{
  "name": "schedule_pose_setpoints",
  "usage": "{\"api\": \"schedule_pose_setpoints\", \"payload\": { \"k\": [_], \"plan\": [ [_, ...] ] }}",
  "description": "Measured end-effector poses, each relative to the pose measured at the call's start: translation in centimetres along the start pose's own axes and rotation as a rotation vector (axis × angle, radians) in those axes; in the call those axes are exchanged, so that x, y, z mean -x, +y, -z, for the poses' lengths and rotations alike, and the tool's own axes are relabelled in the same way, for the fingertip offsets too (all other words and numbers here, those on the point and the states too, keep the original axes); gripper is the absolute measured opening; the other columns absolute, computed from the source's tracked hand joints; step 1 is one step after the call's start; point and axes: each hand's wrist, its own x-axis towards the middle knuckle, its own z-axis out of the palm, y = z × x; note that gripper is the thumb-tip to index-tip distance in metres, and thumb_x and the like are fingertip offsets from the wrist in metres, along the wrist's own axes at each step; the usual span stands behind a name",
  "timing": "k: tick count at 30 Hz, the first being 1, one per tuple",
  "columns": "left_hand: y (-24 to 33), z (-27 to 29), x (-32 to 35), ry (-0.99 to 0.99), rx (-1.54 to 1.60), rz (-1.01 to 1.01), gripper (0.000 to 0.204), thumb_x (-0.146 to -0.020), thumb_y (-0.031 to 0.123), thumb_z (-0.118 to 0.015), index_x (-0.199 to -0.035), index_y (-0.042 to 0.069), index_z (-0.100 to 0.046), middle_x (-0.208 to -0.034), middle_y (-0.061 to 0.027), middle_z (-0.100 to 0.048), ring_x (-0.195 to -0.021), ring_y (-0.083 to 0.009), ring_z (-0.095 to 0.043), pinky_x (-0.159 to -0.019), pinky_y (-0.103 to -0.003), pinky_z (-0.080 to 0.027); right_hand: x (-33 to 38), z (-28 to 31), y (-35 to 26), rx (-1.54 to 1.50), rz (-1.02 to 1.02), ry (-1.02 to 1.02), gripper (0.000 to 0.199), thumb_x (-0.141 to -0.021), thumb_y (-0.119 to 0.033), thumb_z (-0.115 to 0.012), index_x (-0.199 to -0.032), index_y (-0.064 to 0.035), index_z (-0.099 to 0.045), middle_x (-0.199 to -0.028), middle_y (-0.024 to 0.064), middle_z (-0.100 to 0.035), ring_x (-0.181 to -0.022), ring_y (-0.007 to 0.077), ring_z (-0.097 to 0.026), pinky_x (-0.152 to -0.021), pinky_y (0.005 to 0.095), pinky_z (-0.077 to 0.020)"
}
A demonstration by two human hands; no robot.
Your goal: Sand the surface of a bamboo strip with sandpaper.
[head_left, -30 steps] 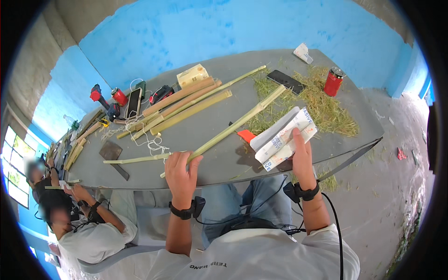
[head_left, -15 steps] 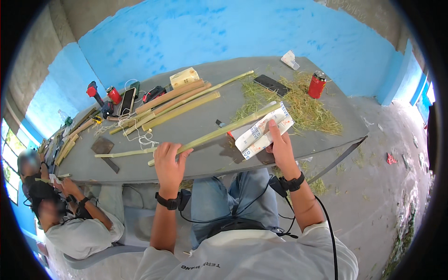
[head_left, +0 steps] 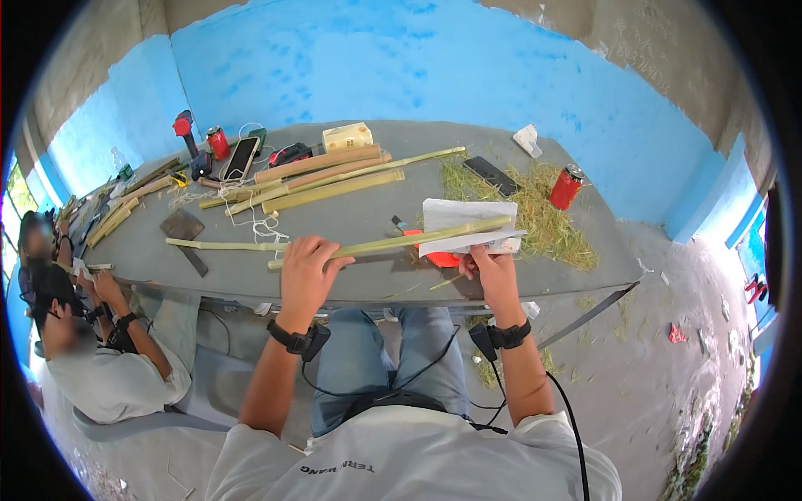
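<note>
My left hand (head_left: 306, 267) grips a long green bamboo strip (head_left: 393, 241) near its left end, over the grey table (head_left: 351, 213). My right hand (head_left: 489, 265) holds a sheet of white sandpaper (head_left: 468, 225) folded against the strip's right end. An orange-handled tool (head_left: 434, 255) lies on the table under the paper, partly hidden.
Several bamboo poles (head_left: 326, 179) lie across the table's middle, with a cleaver (head_left: 185, 234), a thin strip (head_left: 213, 245), string, a phone (head_left: 242, 157), a drill (head_left: 185, 134), red cans (head_left: 566, 185) and a pile of shavings (head_left: 535, 217). Another person (head_left: 92, 342) sits at the left.
The bamboo strip has swung down to lie almost level. Both hands have shifted with it, and the sandpaper sits further along toward its right end.
</note>
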Motion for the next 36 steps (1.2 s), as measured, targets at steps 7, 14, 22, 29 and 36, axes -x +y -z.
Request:
{"api": "schedule_pose_setpoints", "payload": {
  "k": [7, 14, 22, 29, 36],
  "plan": [
    [0.1, 0.2, -0.2, -0.025, 0.026, 0.008, 0.03, -0.075, 0.026, -0.081, -0.091, 0.004, -0.068, -0.086, -0.0064, -0.06, -0.085, -0.0302, -0.056, -0.076, -0.041, -0.044, 0.3, 0.0, -0.2, 0.035, 0.034, -0.013, 0.012, -0.097, -0.011, -0.064, -0.093, 0.0008, -0.063, -0.076, 0.007, -0.066, -0.062, 0.0102, -0.056, -0.053, 0.0241, -0.0431],
    [0.0, 0.4, 0.3, -0.079, 0.078, 0.055, 0.028, -0.078, 0.029, -0.08, -0.09, 0.005, -0.071, -0.085, -0.0062, -0.062, -0.086, -0.0301, -0.057, -0.078, -0.042, -0.045, 0.9, -0.8, -1.9, 0.044, -0.12, -0.116, 0.017, -0.098, -0.017, -0.065, -0.096, -0.001, -0.063, -0.073, 0.0037, -0.063, -0.058, 0.0083, -0.055, -0.05, 0.0229, -0.0414],
    [-0.7, 0.0, 0.2, -0.152, 0.079, 0.1, 0.032, -0.081, 0.031, -0.078, -0.094, 0.002, -0.072, -0.088, -0.0103, -0.065, -0.088, -0.0336, -0.058, -0.078, -0.044, -0.047, 0.2, -0.9, -1.5, -0.021, -0.171, 0.06, 0.018, -0.098, -0.024, -0.066, -0.091, -0.0079, -0.06, -0.063, -0.0061, -0.045, -0.047, 0.0024, -0.034, -0.041, 0.0234, -0.0211],
    [-0.8, -0.6, -0.1, -0.14, 0.112, 0.116, 0.033, -0.083, 0.03, -0.078, -0.095, -0.001, -0.071, -0.085, -0.0134, -0.063, -0.084, -0.0344, -0.059, -0.074, -0.042, -0.047, -0.1, 0.1, -1.5, -0.102, -0.178, 0.052, 0.022, -0.096, -0.027, -0.069, -0.086, -0.0094, -0.061, -0.061, -0.0076, -0.043, -0.047, 0.001, -0.031, -0.042, 0.0228, -0.0197],
    [-0.3, 0.3, 0.1, -0.233, 0.172, 0.183, 0.034, -0.084, 0.031, -0.077, -0.096, 0.0, -0.071, -0.085, -0.0137, -0.064, -0.083, -0.0342, -0.059, -0.074, -0.041, -0.047, 0.4, 0.0, -1.3, -0.098, -0.192, 0.082, 0.024, -0.096, -0.03, -0.07, -0.087, -0.0087, -0.062, -0.062, -0.0071, -0.044, -0.049, 0.0009, -0.032, -0.043, 0.0222, -0.0192]
  ]
}}
